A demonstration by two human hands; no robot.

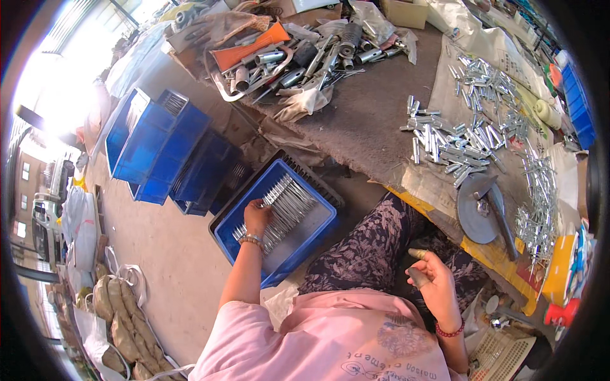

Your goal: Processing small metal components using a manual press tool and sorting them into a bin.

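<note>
Your left hand point(257, 218) touches dozens of slim metal rods point(292, 206) rowed in one blue plastic bin point(312, 233); whether its fingers grip any, I cannot tell. Your right hand point(436, 280) has fingers parted, holding nothing; one hammer point(502, 222) lies across one round grey disc point(472, 214).
</note>
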